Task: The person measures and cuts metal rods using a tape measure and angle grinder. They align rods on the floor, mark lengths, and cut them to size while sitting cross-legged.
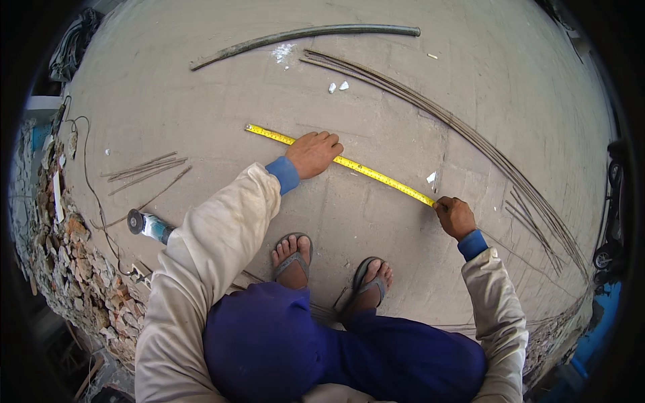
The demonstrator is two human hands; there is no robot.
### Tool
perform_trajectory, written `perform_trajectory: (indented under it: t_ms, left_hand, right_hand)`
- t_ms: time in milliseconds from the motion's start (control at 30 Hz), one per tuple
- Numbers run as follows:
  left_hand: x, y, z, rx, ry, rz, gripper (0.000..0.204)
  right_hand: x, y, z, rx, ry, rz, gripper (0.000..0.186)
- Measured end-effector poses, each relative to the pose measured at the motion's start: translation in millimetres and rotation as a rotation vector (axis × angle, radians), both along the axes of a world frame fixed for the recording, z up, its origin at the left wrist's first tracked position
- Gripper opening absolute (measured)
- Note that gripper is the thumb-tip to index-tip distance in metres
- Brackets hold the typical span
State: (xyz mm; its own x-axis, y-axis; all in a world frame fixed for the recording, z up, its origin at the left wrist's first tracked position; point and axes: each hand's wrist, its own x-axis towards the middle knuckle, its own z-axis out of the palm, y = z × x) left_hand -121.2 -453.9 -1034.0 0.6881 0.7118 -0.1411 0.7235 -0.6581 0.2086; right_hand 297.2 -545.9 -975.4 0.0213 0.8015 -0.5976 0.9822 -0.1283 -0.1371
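A yellow tape measure blade [383, 178] stretches at a slant across the concrete floor, its metal end tip at the upper left. My left hand [314, 154] lies over the blade a short way from that tip, fingers curled down on it. At the blade's right end my right hand [455, 216] is closed around it; the tape's case is not visible and may be hidden in that fist. Whether a thin rod lies beneath the blade, I cannot tell.
Long thin steel rods [437, 111] curve along the right, with shorter rods [534, 225] beside them. A dark pipe [306, 33] lies at the far side. Cut rods [144, 171] and a corded angle grinder [149, 224] are at left, near brick rubble [84, 269]. White chips [344, 86] dot the floor.
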Motion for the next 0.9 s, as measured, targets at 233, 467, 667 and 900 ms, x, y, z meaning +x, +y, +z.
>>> perform_trajectory:
  t_ms: [233, 467, 667, 900]
  left_hand:
    - [-7, 9, 8, 0.054, 0.065, -0.125, 0.020]
    - [-90, 20, 31, 0.158, 0.025, -0.095, 0.017]
    - [-206, 39, 59, 0.201, 0.429, 0.063, 0.016]
    - [-224, 52, 59, 0.284, 0.440, 0.625, 0.033]
  right_hand:
    - [38, -27, -12, 0.027, -0.063, -0.103, 0.034]
    - [103, -60, 15, 0.058, -0.135, -0.151, 0.033]
    - [78, -74, 25, 0.010, 0.234, -0.091, 0.033]
    - [-26, -39, 4, 0.116, 0.384, -0.083, 0.033]
